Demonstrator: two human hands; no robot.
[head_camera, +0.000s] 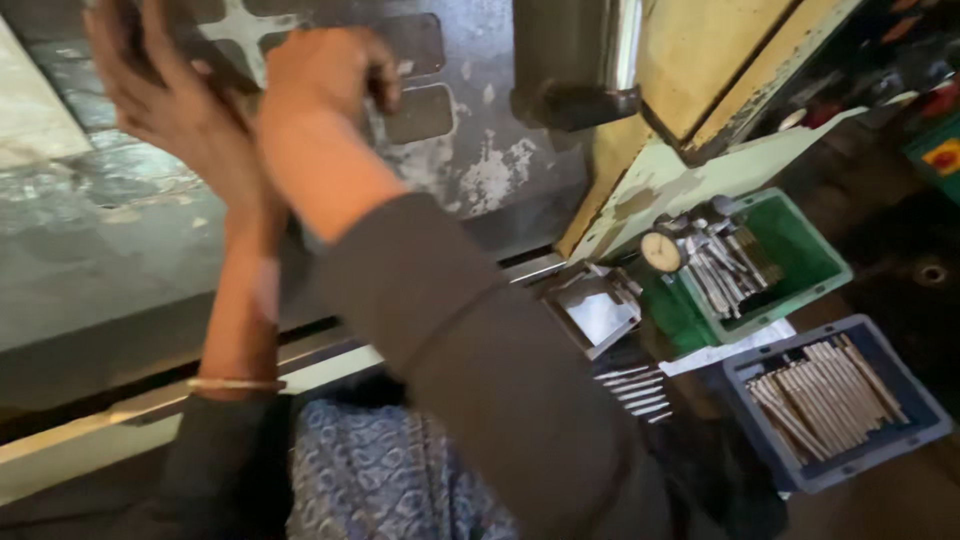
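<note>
Both hands, left hand (165, 95) and right hand (320, 85), raised, grips closed on flat dark metal plate (300, 45); plate's long axis unclear.

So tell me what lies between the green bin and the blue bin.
In the head view, a white sheet of paper lies between the green bin and the blue bin, on the dark surface.

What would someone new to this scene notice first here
First, the two hands raised at upper left: the left hand and right hand both grip a dark flat metal plate with cut-outs against the worn grey machine surface. At right sit a green bin of metal tools with a round dial gauge, and a blue bin of metal rods.
</note>
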